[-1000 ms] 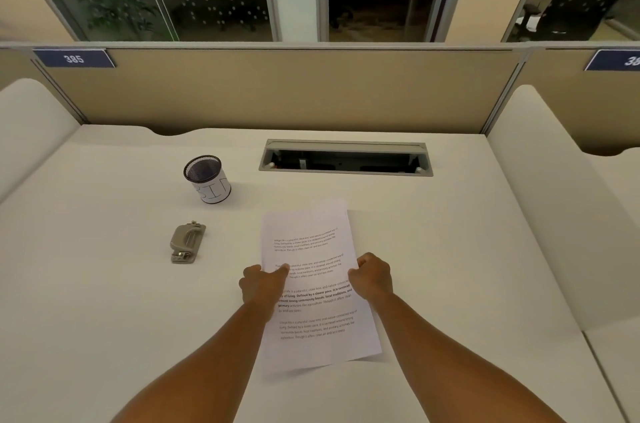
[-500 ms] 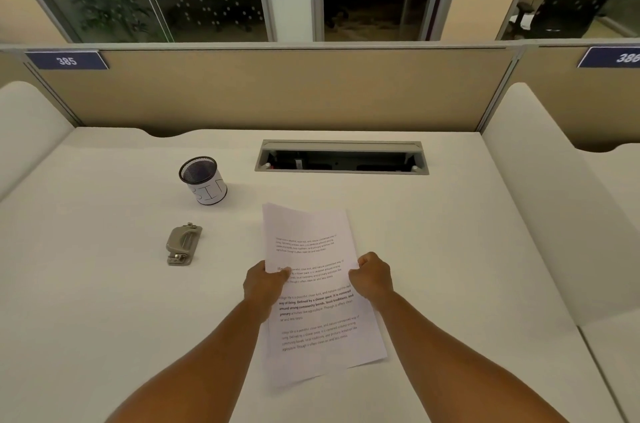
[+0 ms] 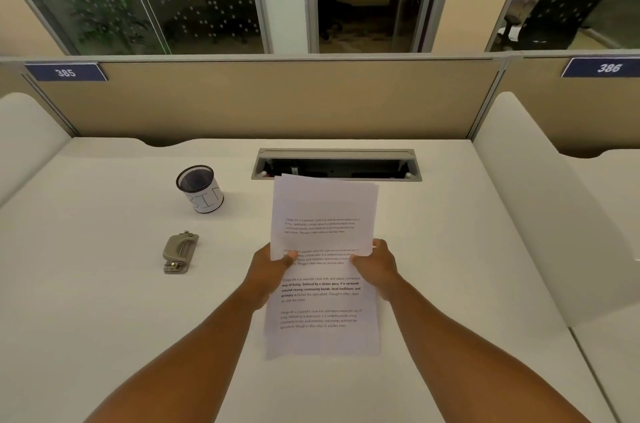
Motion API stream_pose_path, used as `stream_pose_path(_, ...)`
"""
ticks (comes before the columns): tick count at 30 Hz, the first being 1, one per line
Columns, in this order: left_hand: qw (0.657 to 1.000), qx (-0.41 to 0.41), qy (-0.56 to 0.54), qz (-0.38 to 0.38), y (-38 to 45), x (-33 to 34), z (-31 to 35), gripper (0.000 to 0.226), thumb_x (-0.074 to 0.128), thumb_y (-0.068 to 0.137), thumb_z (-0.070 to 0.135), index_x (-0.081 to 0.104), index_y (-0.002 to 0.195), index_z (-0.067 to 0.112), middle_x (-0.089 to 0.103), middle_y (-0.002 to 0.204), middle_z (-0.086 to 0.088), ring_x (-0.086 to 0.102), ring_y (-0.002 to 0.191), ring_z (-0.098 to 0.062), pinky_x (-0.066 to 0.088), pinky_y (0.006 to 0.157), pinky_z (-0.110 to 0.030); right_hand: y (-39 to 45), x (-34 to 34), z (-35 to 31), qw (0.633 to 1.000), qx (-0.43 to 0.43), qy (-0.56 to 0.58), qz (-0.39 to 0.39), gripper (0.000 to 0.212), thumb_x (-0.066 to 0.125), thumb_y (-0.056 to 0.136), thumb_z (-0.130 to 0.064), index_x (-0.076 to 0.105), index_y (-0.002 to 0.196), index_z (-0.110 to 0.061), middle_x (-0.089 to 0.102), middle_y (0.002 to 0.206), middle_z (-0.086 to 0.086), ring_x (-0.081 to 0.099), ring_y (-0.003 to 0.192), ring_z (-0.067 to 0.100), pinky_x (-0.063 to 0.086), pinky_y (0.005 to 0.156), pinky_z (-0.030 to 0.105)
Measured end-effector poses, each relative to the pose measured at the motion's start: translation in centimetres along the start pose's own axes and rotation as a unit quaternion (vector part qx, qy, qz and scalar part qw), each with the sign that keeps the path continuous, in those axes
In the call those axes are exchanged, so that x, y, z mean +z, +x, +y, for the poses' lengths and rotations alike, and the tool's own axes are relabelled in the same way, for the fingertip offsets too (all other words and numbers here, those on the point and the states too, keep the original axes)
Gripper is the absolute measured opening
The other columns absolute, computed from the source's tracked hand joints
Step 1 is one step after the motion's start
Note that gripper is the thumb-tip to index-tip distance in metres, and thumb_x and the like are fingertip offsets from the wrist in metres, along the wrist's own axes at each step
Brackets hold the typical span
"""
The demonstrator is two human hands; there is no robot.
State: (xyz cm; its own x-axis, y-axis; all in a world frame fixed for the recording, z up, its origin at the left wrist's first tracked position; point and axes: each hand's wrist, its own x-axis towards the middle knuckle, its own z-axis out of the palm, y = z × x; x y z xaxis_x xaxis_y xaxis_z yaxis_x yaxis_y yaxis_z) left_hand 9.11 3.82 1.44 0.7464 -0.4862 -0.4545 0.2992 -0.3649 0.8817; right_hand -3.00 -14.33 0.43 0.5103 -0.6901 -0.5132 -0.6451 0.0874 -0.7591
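Observation:
A thin stack of white printed sheets (image 3: 323, 211) is held up off the white desk (image 3: 104, 284), tilted toward me, its top edge reaching the cable tray. My left hand (image 3: 268, 272) grips the stack's left edge with the thumb on the front. My right hand (image 3: 375, 265) grips the right edge the same way. The sheets' top edges are slightly offset from each other. The fingers behind the paper are hidden.
A grey hole punch (image 3: 180, 252) lies left of the hands. A black mesh cup with a white label (image 3: 201, 188) stands behind it. An open cable tray (image 3: 337, 164) is sunk in the desk's back. A beige partition (image 3: 263, 100) and white side dividers (image 3: 540, 214) enclose the desk.
The paper lay flat on the desk a second ago. Both hands have taken hold of its side edges and lifted it up, tilting it toward me.

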Motion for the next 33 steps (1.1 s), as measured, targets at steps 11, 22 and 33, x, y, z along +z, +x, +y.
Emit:
stream_pose_path(11, 0.992, 0.109, -0.056, 0.002, -0.1, 0.7, 5.2, 0.018, 0.066, 0.092, 0.017, 0.065, 0.109, 0.020, 0.075, 0.101, -0.006, 0.075, 0.083, -0.027, 0.062, 0.070, -0.045, -1.6, -2.4, -4.9, 0.978, -0.127, 0.159, 0.051, 0.030, 0.060, 0.094, -0.018, 0.048, 0.121, -0.014, 0.061, 0.116, 0.005, 0.062, 0.096, 0.021, 0.051, 0.065, 0.021)
stream_pose_path(22, 0.978, 0.190, -0.079, 0.022, -1.3, 2.2, 8.3, 0.024, 0.073, 0.086, 0.023, 0.065, 0.109, 0.024, 0.073, 0.102, 0.001, 0.072, 0.086, -0.023, 0.061, 0.066, -0.034, -3.5, -3.9, -6.9, 0.958, -0.218, 0.162, 0.098, 0.029, 0.058, 0.095, -0.019, 0.045, 0.121, -0.015, 0.059, 0.121, 0.006, 0.061, 0.106, 0.024, 0.055, 0.083, 0.032)
stream_pose_path(33, 0.985, 0.167, -0.044, -0.024, -1.7, 2.0, 6.2, 0.020, 0.072, 0.087, 0.019, 0.065, 0.104, 0.028, 0.073, 0.101, 0.004, 0.072, 0.088, -0.021, 0.059, 0.064, -0.029, -4.8, -3.6, -3.5, 0.964, -0.220, 0.117, 0.094, 0.029, 0.058, 0.095, -0.012, 0.046, 0.122, -0.012, 0.059, 0.122, 0.010, 0.060, 0.106, 0.026, 0.053, 0.084, 0.029)
